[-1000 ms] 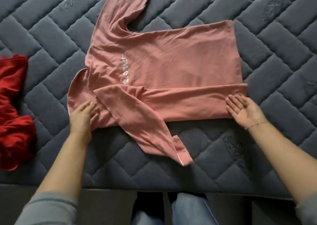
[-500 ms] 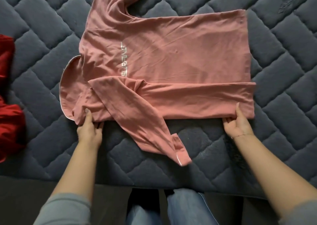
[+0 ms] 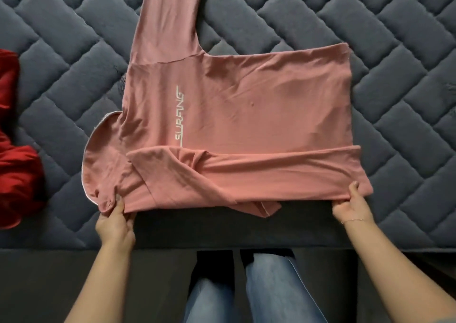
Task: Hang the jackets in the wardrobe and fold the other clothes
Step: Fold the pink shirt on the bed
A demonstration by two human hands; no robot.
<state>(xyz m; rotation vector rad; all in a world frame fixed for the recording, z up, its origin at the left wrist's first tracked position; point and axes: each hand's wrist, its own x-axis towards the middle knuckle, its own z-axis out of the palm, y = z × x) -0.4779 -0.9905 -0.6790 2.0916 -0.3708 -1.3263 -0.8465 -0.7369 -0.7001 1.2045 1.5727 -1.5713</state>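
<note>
A pink long-sleeved shirt with white lettering lies sideways on the quilted grey mattress, collar to the left and hem to the right. Its near side is folded over, with one sleeve tucked beneath the near edge. The other sleeve stretches away at the top. My left hand pinches the near edge by the collar and shoulder. My right hand pinches the near hem corner, thumb on top. The gripped edge is raised off the mattress.
A crumpled red garment lies at the left edge of the mattress. The mattress front edge runs just below my hands, and my jeans-clad legs stand against it.
My hands went from lying flat on the fabric to pinching the near edge and lifting it. The dangling sleeve has been drawn in under the fold.
</note>
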